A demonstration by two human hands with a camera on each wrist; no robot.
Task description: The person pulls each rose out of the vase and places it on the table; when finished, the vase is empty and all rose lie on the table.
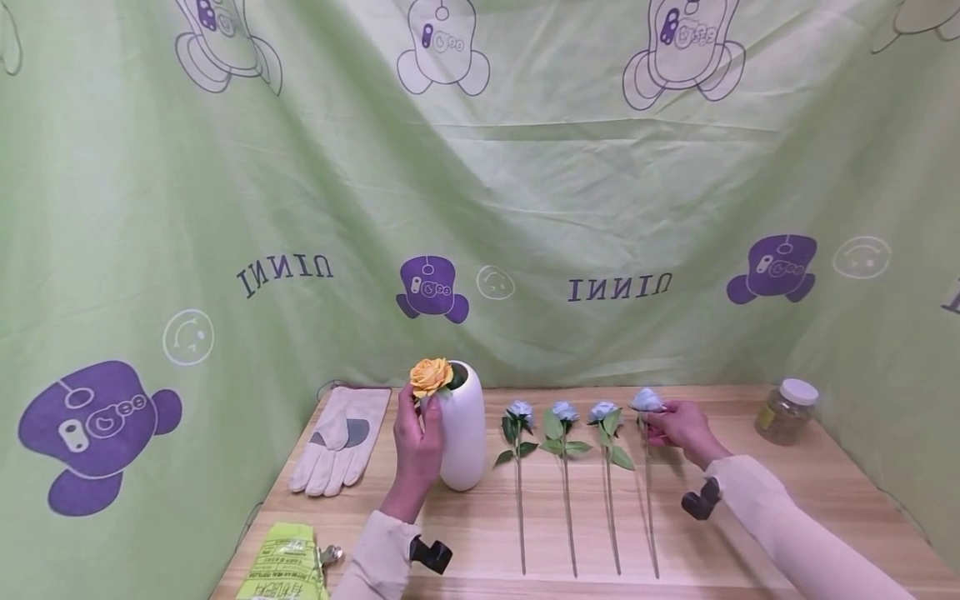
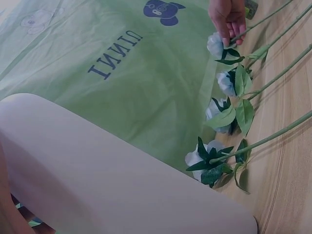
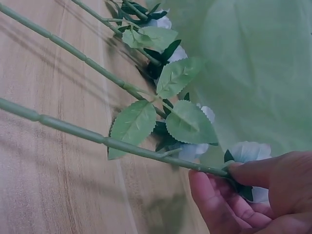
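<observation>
My left hand (image 1: 418, 437) is beside a tall white vase (image 1: 463, 433), its thumb and fingers curled just under the bloom of an orange rose (image 1: 431, 377) at the vase's mouth. Dark leaves show inside that mouth; the rest of the stem is hidden. In the left wrist view the vase (image 2: 107, 170) fills the lower left. My right hand (image 1: 682, 429) pinches the rightmost pale blue rose (image 1: 647, 400) just below its bloom, thumb over the green stem (image 3: 146, 153) in the right wrist view. Three more blue roses (image 1: 564, 412) lie left of it, stems toward me.
A pair of pale work gloves (image 1: 337, 446) lies left of the vase. Nearer me sits a yellow-green packet (image 1: 285, 562) with a metal clip (image 1: 330, 554). At the back right stands a white-lidded jar (image 1: 786, 417). Green printed cloth (image 1: 525, 208) encloses the wooden table (image 1: 480, 533).
</observation>
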